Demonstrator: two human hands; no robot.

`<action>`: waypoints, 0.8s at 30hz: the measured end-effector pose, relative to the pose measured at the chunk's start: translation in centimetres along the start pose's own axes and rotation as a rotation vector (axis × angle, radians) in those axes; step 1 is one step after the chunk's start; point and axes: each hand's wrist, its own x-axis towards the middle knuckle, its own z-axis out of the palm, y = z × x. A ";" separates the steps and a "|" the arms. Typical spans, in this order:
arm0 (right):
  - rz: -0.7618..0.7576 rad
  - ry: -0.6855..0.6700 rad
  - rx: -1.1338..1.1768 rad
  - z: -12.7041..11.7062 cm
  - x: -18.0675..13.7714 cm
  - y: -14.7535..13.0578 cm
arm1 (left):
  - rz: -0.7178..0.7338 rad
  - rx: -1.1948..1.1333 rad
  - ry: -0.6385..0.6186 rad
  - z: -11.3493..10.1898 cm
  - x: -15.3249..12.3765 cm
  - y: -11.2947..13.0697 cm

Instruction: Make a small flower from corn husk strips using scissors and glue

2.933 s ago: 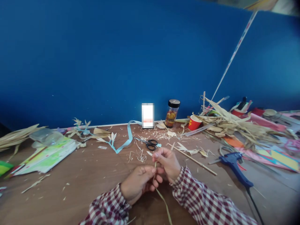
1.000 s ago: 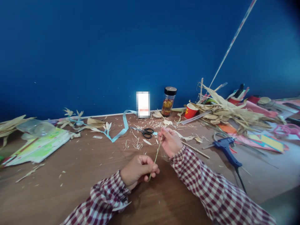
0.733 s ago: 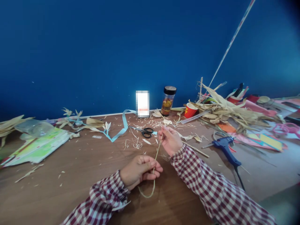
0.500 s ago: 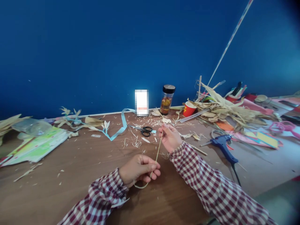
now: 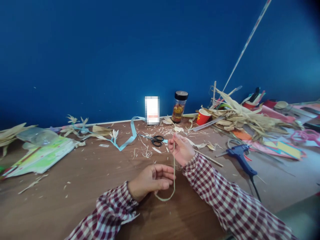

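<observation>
My right hand is closed in a pinch on the upper end of a thin, pale yellowish-green cord. The cord hangs down from it and bends in a loop below my left hand, its far part going out of sight under that hand. Left fingers are stretched out, with the thumb apart from them; the cord runs by the fingertips, and whether they touch it I cannot tell. Beyond both hands lie black-handled scissors, pale husk scraps and a light-blue ribbon.
At the right are a blue glue gun with its cable, a pile of dry corn husks and a red paper cup. A black-lidded jar stands by the wall. Patterned papers lie to the left.
My left thumb and fingers have parted and let go of the cord, which was stretched taut between both hands. It now hangs slack from my right hand.
</observation>
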 end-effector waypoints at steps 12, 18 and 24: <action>-0.007 -0.007 -0.093 0.4 -0.8 1.6 | -0.077 -0.007 0.032 0.4 0.1 -0.1; -0.052 -0.006 -0.103 0.0 -0.6 1.2 | -0.087 -0.052 0.154 0.0 0.2 -0.6; -0.054 0.023 -0.068 -0.1 -0.3 0.8 | -0.017 -0.049 0.203 -0.2 0.4 -0.5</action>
